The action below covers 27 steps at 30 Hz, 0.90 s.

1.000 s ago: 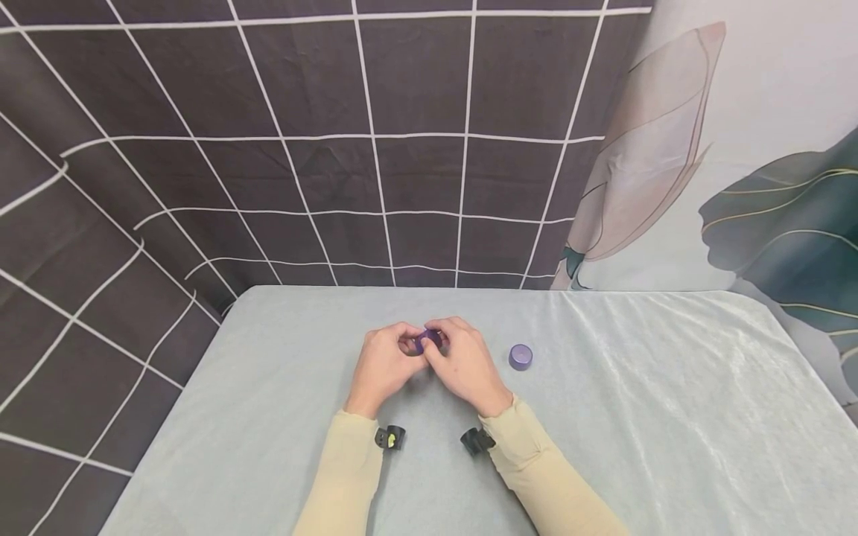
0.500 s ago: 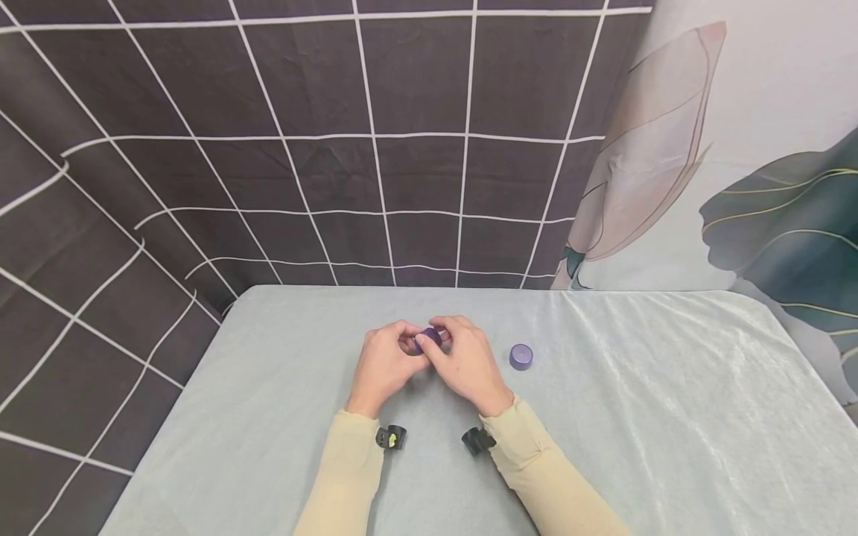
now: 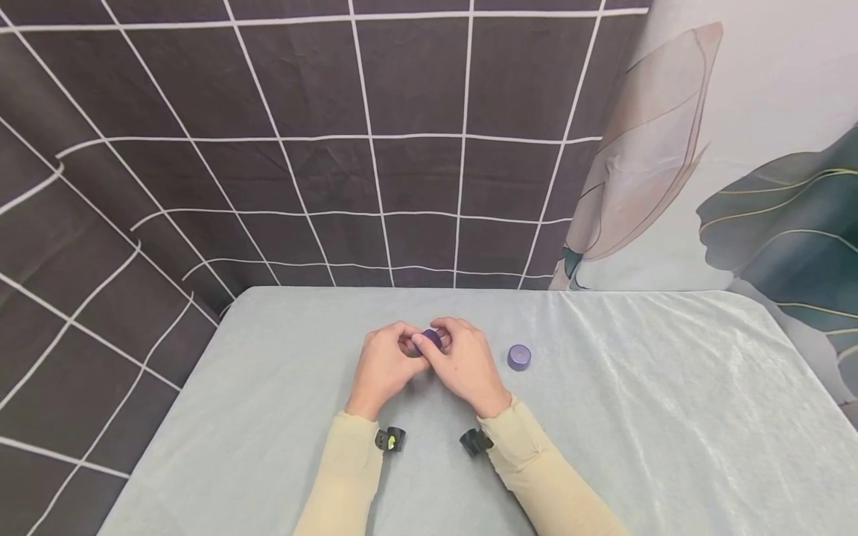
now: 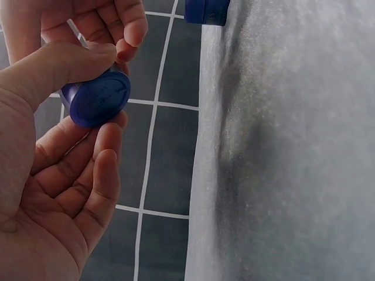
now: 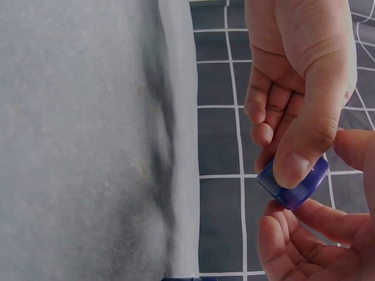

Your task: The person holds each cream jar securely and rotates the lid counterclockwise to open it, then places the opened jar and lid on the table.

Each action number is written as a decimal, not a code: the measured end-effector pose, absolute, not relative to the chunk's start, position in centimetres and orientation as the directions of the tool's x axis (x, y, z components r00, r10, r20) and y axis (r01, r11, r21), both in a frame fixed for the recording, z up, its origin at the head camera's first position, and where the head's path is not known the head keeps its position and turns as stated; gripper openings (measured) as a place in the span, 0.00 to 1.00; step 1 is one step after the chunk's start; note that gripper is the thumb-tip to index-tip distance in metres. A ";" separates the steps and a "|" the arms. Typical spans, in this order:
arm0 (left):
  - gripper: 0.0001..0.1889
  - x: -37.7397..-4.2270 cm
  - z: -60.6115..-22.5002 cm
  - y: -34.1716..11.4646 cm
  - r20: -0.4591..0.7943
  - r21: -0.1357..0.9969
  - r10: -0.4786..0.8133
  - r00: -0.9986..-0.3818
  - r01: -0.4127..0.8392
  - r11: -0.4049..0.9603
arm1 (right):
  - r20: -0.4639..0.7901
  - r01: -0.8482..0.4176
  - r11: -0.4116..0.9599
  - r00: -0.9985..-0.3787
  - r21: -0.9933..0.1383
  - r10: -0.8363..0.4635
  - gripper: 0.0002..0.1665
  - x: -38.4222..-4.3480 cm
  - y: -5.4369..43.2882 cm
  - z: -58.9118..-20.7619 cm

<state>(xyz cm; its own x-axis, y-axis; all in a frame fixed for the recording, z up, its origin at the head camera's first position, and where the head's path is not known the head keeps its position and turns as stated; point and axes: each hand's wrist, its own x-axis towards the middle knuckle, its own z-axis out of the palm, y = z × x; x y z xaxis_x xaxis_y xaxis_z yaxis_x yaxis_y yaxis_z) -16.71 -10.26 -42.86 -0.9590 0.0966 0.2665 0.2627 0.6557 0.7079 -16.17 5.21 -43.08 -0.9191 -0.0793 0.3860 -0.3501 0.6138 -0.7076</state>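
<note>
Both hands meet over the far middle of the table and hold a small round purple container (image 3: 431,339) between their fingertips. My left hand (image 3: 383,366) pinches it; in the left wrist view the thumb (image 4: 88,63) lies across its side and curled fingers (image 4: 105,137) are beneath its flat round face. From the other side my right hand (image 3: 467,363) grips it, thumb over its near side in the head view. Part of the container is hidden by the fingers. A second round purple container (image 3: 519,358) stands upright on the table, right of the right hand.
A pale grey-blue cloth (image 3: 643,417) covers the table, with wrinkles towards the right. Behind it hangs a dark curtain (image 3: 415,175) with a white grid, and a leaf-patterned curtain (image 3: 670,164) at the right. Both wrists wear small black cameras (image 3: 476,441).
My right thumb has shifted slightly left over the held container, which has turned a little between the fingers. The arms and the second container stay in place.
</note>
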 end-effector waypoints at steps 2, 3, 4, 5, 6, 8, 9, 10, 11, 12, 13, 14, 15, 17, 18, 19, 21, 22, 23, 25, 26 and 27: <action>0.12 -16.7 -42.9 -10.3 0.265 0.712 0.094 -0.960 0.260 0.653 | 0.383 -0.346 0.612 -0.921 -0.711 -0.075 0.25 -16.2 5.2 -43.1; 0.12 -16.7 -42.9 -10.3 0.265 0.715 0.092 -0.960 0.260 0.649 | 0.381 -0.344 0.611 -0.922 -0.713 -0.074 0.25 -16.2 5.2 -43.1; 0.12 -16.7 -42.9 -10.3 0.267 0.718 0.093 -0.959 0.263 0.644 | 0.381 -0.343 0.613 -0.922 -0.712 -0.074 0.25 -16.2 5.1 -43.1; 0.12 -16.7 -42.8 -10.3 0.269 0.720 0.094 -0.958 0.265 0.641 | 0.382 -0.343 0.612 -0.921 -0.712 -0.073 0.24 -16.1 5.1 -43.1; 0.12 -16.7 -42.8 -10.3 0.272 0.722 0.095 -0.958 0.268 0.638 | 0.383 -0.344 0.612 -0.921 -0.712 -0.072 0.24 -16.1 5.1 -43.1; 0.11 -16.7 -42.8 -10.3 0.276 0.720 0.097 -0.956 0.272 0.638 | 0.382 -0.342 0.614 -0.921 -0.711 -0.070 0.23 -16.1 5.1 -43.1; 0.11 -16.7 -42.8 -10.3 0.278 0.721 0.099 -0.956 0.275 0.636 | 0.382 -0.341 0.616 -0.921 -0.710 -0.070 0.22 -16.1 5.1 -43.2; 0.11 -16.7 -42.8 -10.3 0.278 0.721 0.099 -0.955 0.276 0.636 | 0.382 -0.340 0.617 -0.922 -0.710 -0.069 0.22 -16.1 5.1 -43.2; 0.11 -16.7 -42.8 -10.3 0.278 0.721 0.098 -0.956 0.275 0.636 | 0.382 -0.339 0.618 -0.922 -0.710 -0.067 0.22 -16.1 5.2 -43.2; 0.11 -16.7 -42.8 -10.3 0.278 0.721 0.097 -0.956 0.274 0.637 | 0.382 -0.337 0.619 -0.922 -0.709 -0.065 0.22 -16.1 5.2 -43.3; 0.11 -16.7 -42.8 -10.3 0.278 0.721 0.096 -0.956 0.273 0.636 | 0.382 -0.336 0.620 -0.922 -0.709 -0.064 0.22 -16.0 5.1 -43.3; 0.11 -16.7 -42.8 -10.3 0.280 0.721 0.094 -0.955 0.274 0.636 | 0.382 -0.335 0.621 -0.922 -0.708 -0.062 0.21 -16.0 5.1 -43.3; 0.11 -16.7 -42.8 -10.3 0.282 0.721 0.094 -0.955 0.275 0.636 | 0.382 -0.335 0.622 -0.922 -0.708 -0.062 0.21 -16.1 5.1 -43.3; 0.11 -16.7 -42.8 -10.3 0.286 0.719 0.091 -0.954 0.276 0.638 | 0.382 -0.333 0.624 -0.922 -0.707 -0.059 0.21 -16.1 5.1 -43.3; 0.11 -16.7 -42.8 -10.3 0.289 0.718 0.092 -0.953 0.279 0.638 | 0.381 -0.331 0.626 -0.923 -0.706 -0.058 0.21 -16.1 5.1 -43.3; 0.11 -16.7 -42.8 -10.3 0.293 0.717 0.093 -0.952 0.282 0.638 | 0.381 -0.331 0.627 -0.923 -0.705 -0.058 0.21 -16.1 5.1 -43.3; 0.12 -16.7 -42.8 -10.2 0.299 0.713 0.094 -0.950 0.288 0.639 | 0.381 -0.329 0.630 -0.923 -0.704 -0.057 0.21 -16.1 5.1 -43.3; 0.12 -16.7 -42.8 -10.2 0.302 0.712 0.095 -0.949 0.290 0.639 | 0.380 -0.328 0.632 -0.923 -0.702 -0.056 0.21 -16.1 5.1 -43.3; 0.12 -16.7 -42.8 -10.2 0.304 0.711 0.096 -0.948 0.292 0.640 | 0.380 -0.327 0.633 -0.923 -0.701 -0.056 0.21 -16.1 5.1 -43.3; 0.12 -16.7 -42.8 -10.2 0.308 0.708 0.098 -0.946 0.297 0.641 | 0.381 -0.328 0.634 -0.923 -0.701 -0.056 0.20 -16.0 5.1 -43.3; 0.12 -16.7 -42.8 -10.2 0.309 0.707 0.099 -0.946 0.298 0.642 | 0.380 -0.327 0.634 -0.923 -0.701 -0.056 0.20 -16.0 5.1 -43.3; 0.12 -16.7 -42.8 -10.2 0.309 0.706 0.099 -0.946 0.298 0.643 | 0.379 -0.326 0.635 -0.924 -0.701 -0.057 0.20 -16.0 5.1 -43.3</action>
